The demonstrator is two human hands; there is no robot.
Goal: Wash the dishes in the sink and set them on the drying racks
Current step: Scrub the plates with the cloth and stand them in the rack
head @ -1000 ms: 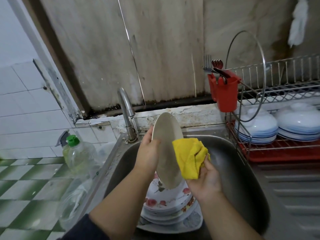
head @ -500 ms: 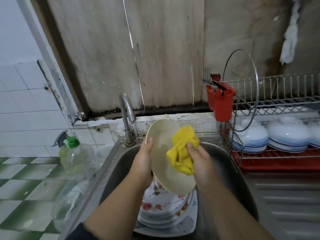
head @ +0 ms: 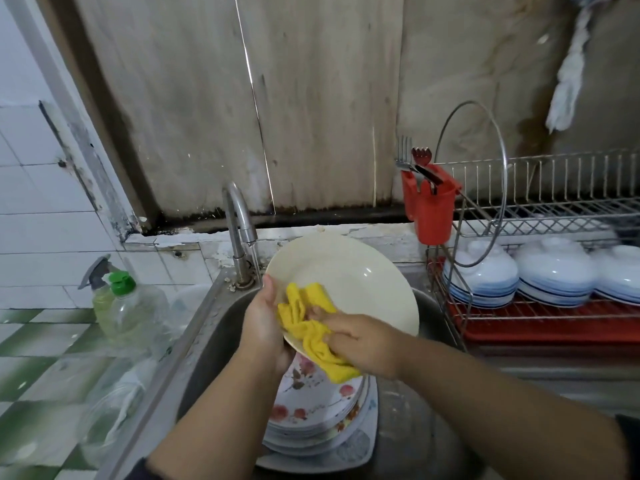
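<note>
While the left hand (head: 263,327) gripped the cream plate (head: 349,282) by its lower left rim, thumb lying over the front edge and fingers hidden behind it, the right hand (head: 360,341) pressed a crumpled yellow cloth (head: 308,327) against the plate's lower face, its fingers curled round the fabric. The plate was held tilted above the steel sink (head: 214,327), its concave side turned toward the camera. Directly below it, inside the basin, stood a stack of floral plates (head: 311,410) resting on a larger square-cornered white plate (head: 360,452). A curved metal faucet (head: 239,230) rose at the back edge of the sink, just behind the plate's upper left rim. On the tiled counter to the left stood a clear dish-soap bottle with a green cap (head: 128,306), with a grey-headed spray bottle (head: 98,282) just behind it. To the right, the wire drying rack (head: 540,209) carried upturned white bowls with blue bands (head: 550,271) on its lower tier over a red tray (head: 554,327), and a red cutlery holder (head: 431,206) with forks hung at its left end.
</note>
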